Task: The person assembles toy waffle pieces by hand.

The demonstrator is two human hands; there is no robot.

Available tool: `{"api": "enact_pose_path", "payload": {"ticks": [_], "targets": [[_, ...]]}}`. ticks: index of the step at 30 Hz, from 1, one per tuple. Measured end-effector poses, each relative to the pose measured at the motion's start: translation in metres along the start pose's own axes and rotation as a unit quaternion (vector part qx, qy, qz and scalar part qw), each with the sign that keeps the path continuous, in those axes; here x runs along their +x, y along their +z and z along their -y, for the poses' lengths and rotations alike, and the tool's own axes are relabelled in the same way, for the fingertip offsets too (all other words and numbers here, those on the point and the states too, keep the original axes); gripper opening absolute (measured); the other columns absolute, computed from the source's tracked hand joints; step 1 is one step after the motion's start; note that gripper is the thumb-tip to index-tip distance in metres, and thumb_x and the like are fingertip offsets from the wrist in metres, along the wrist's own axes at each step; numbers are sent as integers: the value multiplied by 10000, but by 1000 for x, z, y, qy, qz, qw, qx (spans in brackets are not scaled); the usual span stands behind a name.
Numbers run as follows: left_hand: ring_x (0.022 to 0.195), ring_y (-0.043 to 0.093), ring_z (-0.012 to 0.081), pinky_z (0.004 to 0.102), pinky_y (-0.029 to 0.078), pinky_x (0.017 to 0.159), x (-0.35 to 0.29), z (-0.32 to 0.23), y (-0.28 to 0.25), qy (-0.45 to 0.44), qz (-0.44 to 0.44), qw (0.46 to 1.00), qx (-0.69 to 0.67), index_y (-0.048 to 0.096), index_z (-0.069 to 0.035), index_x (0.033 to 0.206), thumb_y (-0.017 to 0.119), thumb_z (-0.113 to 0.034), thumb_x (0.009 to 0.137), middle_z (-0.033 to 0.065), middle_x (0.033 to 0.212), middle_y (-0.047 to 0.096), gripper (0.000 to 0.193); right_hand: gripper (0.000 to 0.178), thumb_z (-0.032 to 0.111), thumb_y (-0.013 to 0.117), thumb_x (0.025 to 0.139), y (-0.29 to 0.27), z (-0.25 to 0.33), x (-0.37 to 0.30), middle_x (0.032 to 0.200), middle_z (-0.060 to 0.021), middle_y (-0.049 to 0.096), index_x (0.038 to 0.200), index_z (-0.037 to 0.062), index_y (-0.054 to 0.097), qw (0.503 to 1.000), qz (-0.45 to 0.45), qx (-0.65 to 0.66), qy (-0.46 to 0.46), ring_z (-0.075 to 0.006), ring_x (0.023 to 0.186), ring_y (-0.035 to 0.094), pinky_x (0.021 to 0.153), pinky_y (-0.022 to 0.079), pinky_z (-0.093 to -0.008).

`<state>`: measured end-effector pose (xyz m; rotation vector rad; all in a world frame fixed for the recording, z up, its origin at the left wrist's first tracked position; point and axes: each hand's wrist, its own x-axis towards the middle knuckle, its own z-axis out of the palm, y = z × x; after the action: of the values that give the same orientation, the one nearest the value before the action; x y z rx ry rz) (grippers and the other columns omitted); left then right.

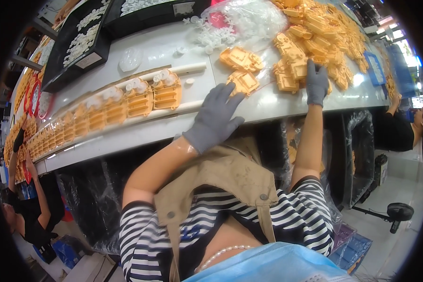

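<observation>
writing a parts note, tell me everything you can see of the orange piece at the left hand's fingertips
The orange piece looks like moulded plastic, yellow-orange and roughly blocky, with raised edges and recesses on its upper side; finer detail is too blurred to tell. It lies on the white tabletop, and the gloved left hand has its fingertips over or against its left edge; whether they press on it is unclear. A similar part lies just beyond it, close or touching.

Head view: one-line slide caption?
Gloved left hand at a loose orange part, gloved right hand at the orange pile; row of orange parts on white rails at left.
</observation>
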<state>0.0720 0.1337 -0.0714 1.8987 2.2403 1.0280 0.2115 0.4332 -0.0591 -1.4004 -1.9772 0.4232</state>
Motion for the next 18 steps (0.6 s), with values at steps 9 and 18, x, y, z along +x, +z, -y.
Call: {"api": "enact_pose_path", "payload": {"ticks": [9, 18], "targets": [[1150, 444, 321, 442, 322, 1032, 1, 2, -2, 32, 116, 989, 91, 525, -54, 1143, 686, -268, 758, 160, 1195, 486, 469, 388, 2, 635, 800, 2, 94, -67, 1130, -94, 602, 1171, 102, 573, 798, 448, 52, -399, -236, 879, 631, 777, 533, -328], [1226, 405, 382, 486, 305, 1057, -63, 33, -64, -71, -66, 988, 118, 538, -47, 1173, 647, -299, 815, 188, 1255, 482, 451, 375, 119, 726, 735, 14, 131, -63, 867, -104, 624, 1087, 71, 604, 731, 575, -137, -340, -190, 689, 609, 664, 500, -324]]}}
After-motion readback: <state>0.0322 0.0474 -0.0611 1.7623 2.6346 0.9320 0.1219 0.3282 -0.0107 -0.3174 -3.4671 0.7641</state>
